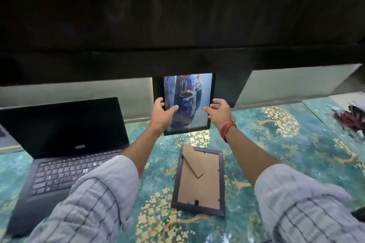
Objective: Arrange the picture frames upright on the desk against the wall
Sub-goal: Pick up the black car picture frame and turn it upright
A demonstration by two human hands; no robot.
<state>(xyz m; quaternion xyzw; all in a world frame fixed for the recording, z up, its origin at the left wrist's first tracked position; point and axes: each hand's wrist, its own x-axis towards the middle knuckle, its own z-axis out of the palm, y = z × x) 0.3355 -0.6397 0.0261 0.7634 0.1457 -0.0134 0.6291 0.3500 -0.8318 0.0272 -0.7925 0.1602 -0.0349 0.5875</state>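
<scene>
While both hands, left hand [161, 111] and right hand [220, 112], are holding the black picture frame [189, 102] upright by the wall, fingers [172, 108] pinching its side edges, I'd be seating its bottom edge on the tabletop [276, 144] before letting go.

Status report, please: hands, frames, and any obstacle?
Both hands, left hand and right hand, grip black frame upright near wall. Second frame face down on desk. Laptop at left, not blocking.

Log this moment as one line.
left hand: holding black frame | right hand: on its edge | second frame: face-down
</scene>
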